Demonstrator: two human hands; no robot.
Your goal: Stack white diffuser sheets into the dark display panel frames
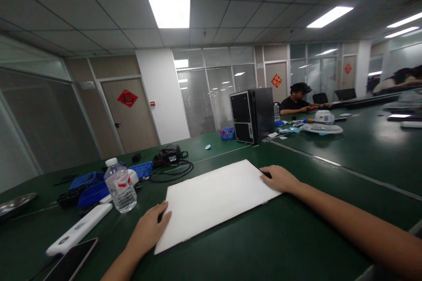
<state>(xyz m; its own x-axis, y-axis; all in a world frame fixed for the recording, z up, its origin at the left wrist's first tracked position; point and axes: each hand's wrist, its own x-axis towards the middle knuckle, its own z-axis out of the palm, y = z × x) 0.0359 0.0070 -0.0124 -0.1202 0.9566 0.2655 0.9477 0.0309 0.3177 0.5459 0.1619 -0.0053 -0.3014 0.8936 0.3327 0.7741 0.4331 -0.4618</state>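
A flat white panel [214, 199] lies on the green table [263, 246] in front of me. My left hand [150, 228] grips its left edge, fingers curled over the rim. My right hand [278, 178] holds the panel's right edge near the far corner, fingers bent around the edge. Both forearms reach in from the bottom of the view.
A water bottle [120, 186], blue trays [95, 186], a white device [79, 229] and a phone [70, 261] lie at the left. Cables and a black charger [169, 158] sit behind the panel. A computer tower [252, 115] stands farther back, with a seated person [296, 101] beyond it.
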